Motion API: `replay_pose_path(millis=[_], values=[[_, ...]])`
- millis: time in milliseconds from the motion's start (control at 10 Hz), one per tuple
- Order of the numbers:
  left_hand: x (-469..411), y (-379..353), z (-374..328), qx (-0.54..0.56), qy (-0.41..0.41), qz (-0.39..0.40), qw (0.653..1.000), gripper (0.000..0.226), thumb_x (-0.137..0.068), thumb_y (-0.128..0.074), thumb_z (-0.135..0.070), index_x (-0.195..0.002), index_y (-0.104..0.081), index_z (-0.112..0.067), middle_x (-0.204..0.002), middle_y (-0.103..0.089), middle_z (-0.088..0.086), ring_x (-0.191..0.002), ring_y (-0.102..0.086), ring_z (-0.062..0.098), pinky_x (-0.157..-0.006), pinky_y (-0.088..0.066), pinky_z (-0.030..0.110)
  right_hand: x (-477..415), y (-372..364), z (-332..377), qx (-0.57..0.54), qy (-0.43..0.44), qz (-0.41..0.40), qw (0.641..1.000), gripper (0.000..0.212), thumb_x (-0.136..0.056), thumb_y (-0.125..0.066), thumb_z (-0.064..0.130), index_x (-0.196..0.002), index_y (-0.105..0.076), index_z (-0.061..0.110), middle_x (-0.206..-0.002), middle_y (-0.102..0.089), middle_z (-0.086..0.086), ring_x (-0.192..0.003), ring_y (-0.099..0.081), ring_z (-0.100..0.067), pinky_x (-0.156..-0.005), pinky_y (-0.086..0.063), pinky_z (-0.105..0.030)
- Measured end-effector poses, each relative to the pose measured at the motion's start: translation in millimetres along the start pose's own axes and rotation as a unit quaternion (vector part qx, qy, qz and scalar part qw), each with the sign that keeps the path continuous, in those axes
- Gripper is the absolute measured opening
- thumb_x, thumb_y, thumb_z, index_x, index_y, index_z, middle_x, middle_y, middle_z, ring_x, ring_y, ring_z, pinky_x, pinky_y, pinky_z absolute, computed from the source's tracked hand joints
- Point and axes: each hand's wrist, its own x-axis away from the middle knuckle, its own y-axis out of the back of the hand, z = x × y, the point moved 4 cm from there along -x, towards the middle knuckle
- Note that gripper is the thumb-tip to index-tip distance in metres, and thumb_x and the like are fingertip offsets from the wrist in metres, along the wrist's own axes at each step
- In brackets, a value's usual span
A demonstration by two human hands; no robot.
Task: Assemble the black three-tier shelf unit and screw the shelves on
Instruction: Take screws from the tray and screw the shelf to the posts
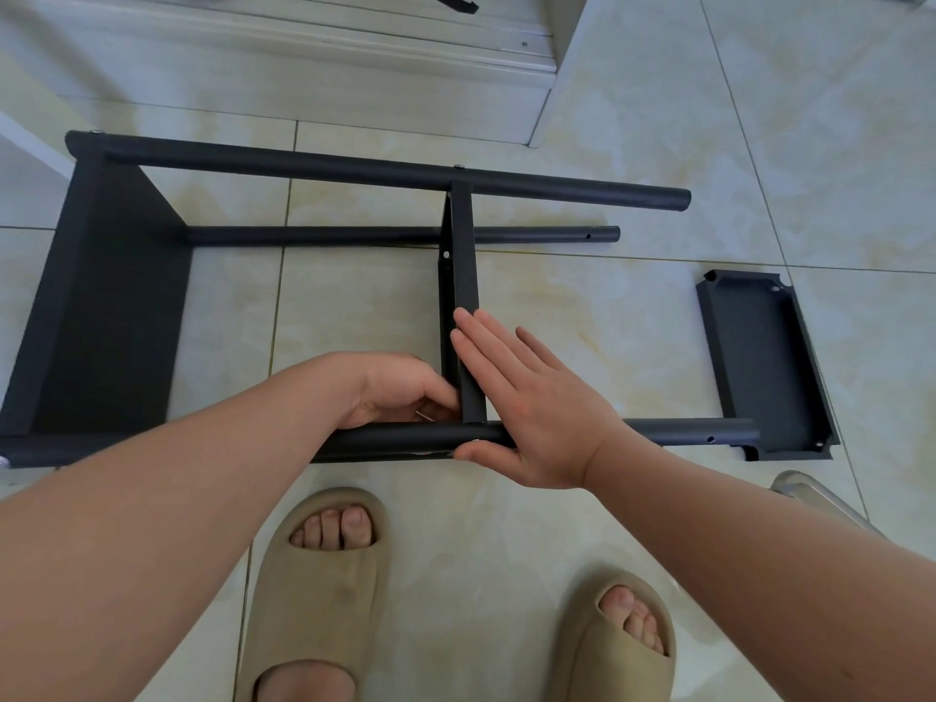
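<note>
The black metal 3-tier shelf unit (385, 174) lies on its side on the tile floor (608, 321). 2 shelves are on. 1 loose black tray shelf (765, 362) waits at right, not yet screwed. 3 round black poles (684, 432) show. The right hand (527, 397) is flat & presses the thin black mid shelf (463, 276). The left hand (395, 392) curls beside it; can't tell what it holds.

My left forearm (177, 499): bare, at 8 o'clock.
My right forearm (770, 529): bare, at 4 o'clock.
My left hand (400, 392): bare, just left of centre.
My right hand (527, 402): bare, just right of centre.
My left slide (324, 575): 6 o'clock, beige moulded sandal, one wide band, open toe showing three toes.
My right slide (602, 666): 5 o'clock, same beige, open toe, toes showing.
</note>
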Motion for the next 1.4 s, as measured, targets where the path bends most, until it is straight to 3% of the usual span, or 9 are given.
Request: replay_pose_path(millis=[200,400,600,700,900,1100,1200,1300,1400], values=[[-1.4,1.3,-3.0,-0.024,-0.039,-0.047,0.998,0.017,-0.089,-0.056,0.0,-0.083,-0.07,-0.005,-0.067,-0.069,0.009,-0.057,-0.066,0.017,-0.053,-0.052,0.021,-0.2,-0.5,-0.4,0.001,-0.001,0.002,1.0,0.099,-0.094,-0.028,0.075,-0.161,-0.004,0.007,-0.169,0.008,-0.007,-0.156,0.009,-0.022,-0.125,-0.014,-0.05],[0.1,1.2,0.7,0.016,-0.014,-0.005,1.0,0.032,-0.091,-0.049,0.001,-0.076,-0.076,-0.009,-0.079,-0.071,0.012,-0.071,-0.068,0.021,-0.071,-0.053,0.03,-0.6,-0.6,-0.1,0.001,-0.001,0.002,1.0,0.098,-0.094,-0.029,0.074,-0.161,-0.004,0.007,-0.169,0.007,-0.007,-0.156,0.009,-0.023,-0.125,-0.014,-0.05],[-1.8,0.5,-2.8,-0.028,-0.041,-0.047,0.998,0.012,-0.092,-0.056,-0.003,-0.09,-0.068,-0.003,-0.068,-0.068,0.008,-0.058,-0.066,0.017,-0.055,-0.053,0.022,0.0,0.0,0.3,0.004,-0.002,0.005,1.0,0.099,-0.094,-0.029,0.075,-0.161,-0.004,0.007,-0.169,0.007,-0.007,-0.156,0.009,-0.023,-0.125,-0.014,-0.05],[-3.0,2.0,-1.5,-0.015,-0.039,-0.043,0.998,0.014,-0.091,-0.056,0.0,-0.086,-0.069,-0.004,-0.068,-0.069,0.009,-0.059,-0.067,0.017,-0.056,-0.053,0.023,-0.3,0.6,0.2,0.001,-0.001,0.004,1.0,0.098,-0.094,-0.028,0.074,-0.161,-0.005,0.007,-0.169,0.007,-0.008,-0.156,0.008,-0.023,-0.125,-0.014,-0.05],[-2.4,2.0,1.8,0.024,-0.014,0.003,1.0,0.027,-0.092,-0.052,-0.002,-0.082,-0.076,-0.008,-0.084,-0.071,0.013,-0.075,-0.068,0.023,-0.074,-0.054,0.031,-0.3,0.7,0.5,0.006,-0.002,0.009,1.0,0.098,-0.094,-0.026,0.075,-0.161,-0.003,0.007,-0.169,0.008,-0.007,-0.156,0.009,-0.023,-0.125,-0.014,-0.05],[-3.7,2.3,-2.1,-0.024,-0.043,-0.038,0.998,0.013,-0.092,-0.058,-0.004,-0.093,-0.071,-0.005,-0.074,-0.073,0.01,-0.062,-0.07,0.017,-0.055,-0.053,0.023,-0.4,0.6,0.0,0.006,-0.002,0.005,1.0,0.099,-0.094,-0.028,0.075,-0.161,-0.005,0.006,-0.169,0.006,-0.008,-0.156,0.008,-0.023,-0.125,-0.014,-0.05],[-4.2,3.1,-0.8,-0.007,-0.047,-0.035,0.998,0.015,-0.091,-0.056,0.002,-0.093,-0.07,-0.001,-0.076,-0.072,0.013,-0.064,-0.07,0.019,-0.057,-0.055,0.024,-0.3,0.5,0.1,0.004,-0.001,-0.001,1.0,0.099,-0.094,-0.029,0.074,-0.161,-0.006,0.006,-0.169,0.005,-0.008,-0.156,0.007,-0.023,-0.125,-0.015,-0.05],[-4.3,3.8,0.6,0.016,-0.041,-0.02,0.999,0.02,-0.089,-0.053,0.005,-0.096,-0.071,0.001,-0.086,-0.071,0.018,-0.075,-0.069,0.025,-0.072,-0.058,0.031,-0.2,0.1,0.1,0.005,-0.001,-0.001,1.0,0.099,-0.094,-0.029,0.075,-0.161,-0.006,0.006,-0.169,0.005,-0.008,-0.156,0.007,-0.023,-0.125,-0.015,-0.05],[-3.1,2.3,1.1,0.02,-0.024,-0.004,1.0,0.025,-0.091,-0.053,-0.001,-0.084,-0.076,-0.006,-0.084,-0.072,0.014,-0.075,-0.069,0.023,-0.071,-0.056,0.029,-0.5,-0.1,-0.2,0.006,-0.001,0.001,1.0,0.099,-0.094,-0.028,0.075,-0.161,-0.005,0.006,-0.17,0.006,-0.008,-0.156,0.008,-0.023,-0.125,-0.015,-0.05]])
